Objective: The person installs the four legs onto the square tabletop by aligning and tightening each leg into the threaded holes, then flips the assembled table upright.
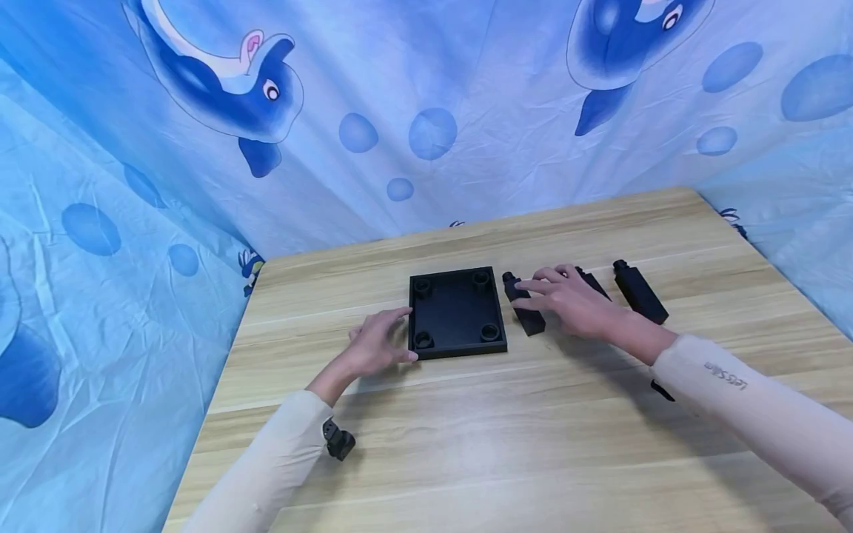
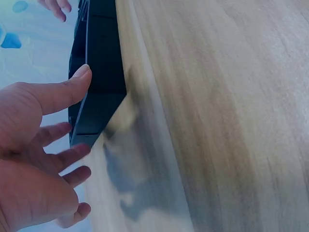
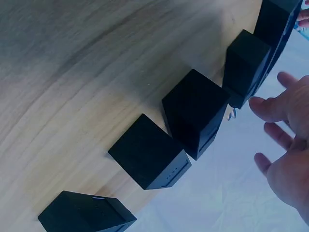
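A shallow black square tray-like piece (image 1: 456,311) with a round socket in each corner lies on the table. My left hand (image 1: 380,342) is at its left side, thumb touching the near corner and fingers spread along the edge, as the left wrist view also shows. My right hand (image 1: 573,300) hovers over a black block-shaped leg (image 1: 529,320) with a knobbed end, just right of the tray. Its fingers are loosely spread; whether a fingertip touches the leg is unclear. A second black leg (image 1: 591,281) is partly hidden behind that hand, and a third leg (image 1: 640,292) lies farther right.
A small black piece (image 1: 662,390) shows from under the right sleeve, mostly hidden. In the right wrist view another black block (image 3: 87,212) lies lower left. A black device (image 1: 338,440) sits beneath the left wrist. Blue dolphin-print curtain (image 1: 400,148) borders the wooden table (image 1: 466,444).
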Tool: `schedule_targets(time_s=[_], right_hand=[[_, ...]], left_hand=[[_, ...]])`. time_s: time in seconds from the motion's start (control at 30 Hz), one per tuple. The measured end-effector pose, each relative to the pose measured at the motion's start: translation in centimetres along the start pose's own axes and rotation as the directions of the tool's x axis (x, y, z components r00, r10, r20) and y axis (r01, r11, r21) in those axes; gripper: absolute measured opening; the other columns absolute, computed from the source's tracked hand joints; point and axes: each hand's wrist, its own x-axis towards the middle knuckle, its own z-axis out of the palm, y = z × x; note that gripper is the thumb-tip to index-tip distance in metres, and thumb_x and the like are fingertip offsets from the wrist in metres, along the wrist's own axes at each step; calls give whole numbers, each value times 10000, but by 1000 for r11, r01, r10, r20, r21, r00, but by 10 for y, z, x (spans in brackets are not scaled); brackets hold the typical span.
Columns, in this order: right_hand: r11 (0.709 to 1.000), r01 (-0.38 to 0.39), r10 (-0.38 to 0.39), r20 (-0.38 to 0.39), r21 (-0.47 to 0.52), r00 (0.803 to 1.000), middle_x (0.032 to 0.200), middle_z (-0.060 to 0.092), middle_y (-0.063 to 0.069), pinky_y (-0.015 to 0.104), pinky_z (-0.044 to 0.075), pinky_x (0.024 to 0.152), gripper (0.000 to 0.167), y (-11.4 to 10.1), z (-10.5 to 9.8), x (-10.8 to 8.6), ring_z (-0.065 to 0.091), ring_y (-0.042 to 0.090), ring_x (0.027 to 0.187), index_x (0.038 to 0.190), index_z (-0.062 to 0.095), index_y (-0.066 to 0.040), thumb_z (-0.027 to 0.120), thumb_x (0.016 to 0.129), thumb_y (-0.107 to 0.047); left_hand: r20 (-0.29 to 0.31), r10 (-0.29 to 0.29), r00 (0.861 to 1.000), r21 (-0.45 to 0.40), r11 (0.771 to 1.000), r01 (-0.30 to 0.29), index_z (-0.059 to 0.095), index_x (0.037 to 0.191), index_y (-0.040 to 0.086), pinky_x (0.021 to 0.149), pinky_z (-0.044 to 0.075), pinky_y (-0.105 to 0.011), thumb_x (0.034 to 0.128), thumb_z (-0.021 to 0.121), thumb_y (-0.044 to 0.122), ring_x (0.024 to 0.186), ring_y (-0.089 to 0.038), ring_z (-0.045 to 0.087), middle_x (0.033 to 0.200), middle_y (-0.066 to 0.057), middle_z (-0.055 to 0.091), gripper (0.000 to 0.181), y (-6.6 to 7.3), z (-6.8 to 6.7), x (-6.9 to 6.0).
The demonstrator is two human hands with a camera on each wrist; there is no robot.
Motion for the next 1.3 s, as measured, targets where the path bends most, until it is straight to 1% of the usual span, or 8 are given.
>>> schedule_targets(time_s=[0.13, 0.23, 0.43, 0.73, 0.97, 1.03, 1.17, 1.3], right_hand=[[998, 67, -67, 3, -16, 998, 1339, 571, 79, 551, 318, 856, 680, -1, 6, 3, 459, 289, 1093, 1175, 716, -245, 645, 698, 235], [995, 97, -96, 18, -14, 995, 1323, 588, 52, 503, 303, 823, 678, -2, 12, 4, 450, 267, 1067, 1113, 743, -288, 601, 715, 243], [993, 120, -120, 19, -7, 993, 1287, 608, 28, 452, 263, 781, 692, -3, 17, 5, 412, 225, 966, 1029, 766, -316, 587, 694, 263], [992, 129, -130, 7, 9, 992, 1265, 620, 44, 462, 280, 807, 648, -3, 19, 6, 449, 247, 1016, 1019, 775, -297, 610, 695, 239], [991, 131, -131, 3, 12, 991, 1259, 625, 50, 468, 291, 842, 485, -2, 19, 6, 460, 255, 1064, 1022, 775, -288, 668, 782, 120], [991, 134, -134, -2, 14, 991, 1257, 625, 53, 474, 292, 851, 479, -2, 19, 6, 458, 255, 1066, 1025, 773, -288, 662, 789, 113], [989, 147, -147, -17, 17, 989, 1248, 626, 54, 490, 301, 863, 497, -2, 19, 6, 464, 258, 1082, 1039, 762, -288, 646, 786, 124], [987, 158, -157, -42, 11, 987, 1233, 630, 58, 505, 310, 889, 622, -2, 16, 7, 483, 264, 1109, 1089, 739, -282, 632, 716, 205]], left_hand=[[9, 15, 1000, -23, 1000, -15, 440, 1446, 130, 979, 142, -581, 745, 833, 214, 1327, -354, 343, 1455, -99, 451, 807, -2, 2, 0], [6, 26, 1000, -28, 999, -26, 458, 1433, 126, 977, 130, -575, 754, 827, 201, 1321, -350, 354, 1450, -95, 456, 776, -2, 3, 0], [-5, 32, 999, -28, 999, -32, 486, 1412, 134, 964, 127, -560, 764, 822, 189, 1310, -332, 367, 1436, -82, 470, 733, -2, 5, -1], [-5, 27, 1000, -29, 999, -27, 485, 1416, 147, 965, 126, -554, 770, 818, 196, 1323, -318, 358, 1448, -69, 460, 728, -3, 6, -1], [-10, 27, 1000, -23, 999, -28, 489, 1413, 150, 977, 120, -562, 768, 819, 204, 1327, -314, 361, 1449, -66, 462, 726, -4, 6, 0], [-11, 26, 1000, -26, 999, -26, 488, 1413, 149, 981, 115, -563, 769, 819, 201, 1329, -316, 360, 1449, -67, 461, 726, -4, 6, 0], [-10, 22, 1000, -31, 999, -23, 492, 1410, 153, 983, 109, -561, 769, 818, 197, 1332, -316, 361, 1448, -65, 463, 721, -3, 6, -1], [-8, 18, 1000, -32, 999, -19, 490, 1412, 157, 980, 107, -557, 774, 815, 196, 1326, -316, 367, 1446, -61, 465, 717, -3, 6, -1]])
